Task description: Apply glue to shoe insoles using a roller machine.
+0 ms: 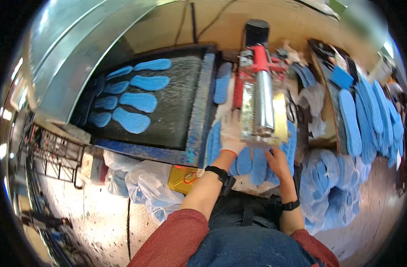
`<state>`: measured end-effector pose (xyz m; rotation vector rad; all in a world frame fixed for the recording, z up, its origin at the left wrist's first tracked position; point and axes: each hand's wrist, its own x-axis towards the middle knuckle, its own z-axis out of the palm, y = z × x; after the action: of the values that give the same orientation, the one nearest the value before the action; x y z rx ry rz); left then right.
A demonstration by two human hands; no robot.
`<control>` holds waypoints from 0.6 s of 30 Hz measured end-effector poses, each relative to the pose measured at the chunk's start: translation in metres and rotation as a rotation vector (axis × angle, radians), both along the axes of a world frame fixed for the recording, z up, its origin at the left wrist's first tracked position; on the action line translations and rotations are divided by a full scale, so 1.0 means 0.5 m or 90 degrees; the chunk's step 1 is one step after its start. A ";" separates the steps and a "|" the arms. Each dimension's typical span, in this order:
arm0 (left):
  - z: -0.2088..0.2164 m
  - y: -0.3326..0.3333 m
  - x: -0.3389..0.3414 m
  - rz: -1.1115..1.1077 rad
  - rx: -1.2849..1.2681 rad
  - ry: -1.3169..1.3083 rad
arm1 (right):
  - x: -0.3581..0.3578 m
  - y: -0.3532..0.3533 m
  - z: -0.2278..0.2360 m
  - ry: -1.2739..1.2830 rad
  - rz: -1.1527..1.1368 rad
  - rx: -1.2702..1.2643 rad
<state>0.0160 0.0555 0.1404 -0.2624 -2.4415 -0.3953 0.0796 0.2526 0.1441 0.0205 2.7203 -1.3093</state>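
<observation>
My left hand point(231, 133), in a white glove, rests flat on blue insoles point(212, 144) beside a small roller machine point(262, 107) with a shiny metal cylinder and a red top part. Under the front of the machine, my bare right hand point(278, 162) lies on several blue insoles point(257, 167). It seems to press or hold one of them, but the grip is not clearly visible. Both wrists wear black bands.
A dark conveyor belt point(177, 111) with a blue frame at left carries several blue insoles point(132, 120) toward a metal hood point(74, 53). Stacks of blue insoles point(368, 120) lie at right and bagged ones point(332, 191) at lower right. Plastic bags point(150, 187) and a yellow box point(183, 179) sit below the belt.
</observation>
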 end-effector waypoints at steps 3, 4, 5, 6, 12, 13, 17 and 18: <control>0.080 -0.008 0.016 -0.017 0.069 -0.140 | -0.008 0.012 -0.016 -0.084 0.010 -0.140; 0.087 -0.014 0.018 -0.010 0.073 -0.137 | -0.008 0.014 -0.021 -0.134 -0.005 -0.238; 0.089 -0.023 0.017 0.000 0.050 -0.143 | -0.005 0.009 -0.016 -0.134 0.002 -0.236; 0.090 -0.029 0.016 0.005 0.029 -0.151 | 0.000 0.007 -0.011 -0.151 -0.065 -0.335; 0.014 -0.029 -0.012 0.032 -0.096 -0.164 | 0.017 0.065 0.063 -0.048 -0.218 -0.459; -0.002 -0.033 -0.018 0.001 -0.044 -0.191 | 0.015 0.073 0.079 -0.024 -0.218 -0.455; -0.084 -0.062 -0.027 -0.109 0.335 -0.218 | 0.005 0.069 0.086 -0.015 -0.231 -0.495; -0.055 -0.041 -0.015 -0.131 0.442 -0.226 | 0.007 0.088 0.074 -0.024 -0.242 -0.497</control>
<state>0.0086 0.0348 0.1130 -0.1436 -2.4352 -1.4386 0.0831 0.2967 0.1809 0.4926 2.0476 -2.3458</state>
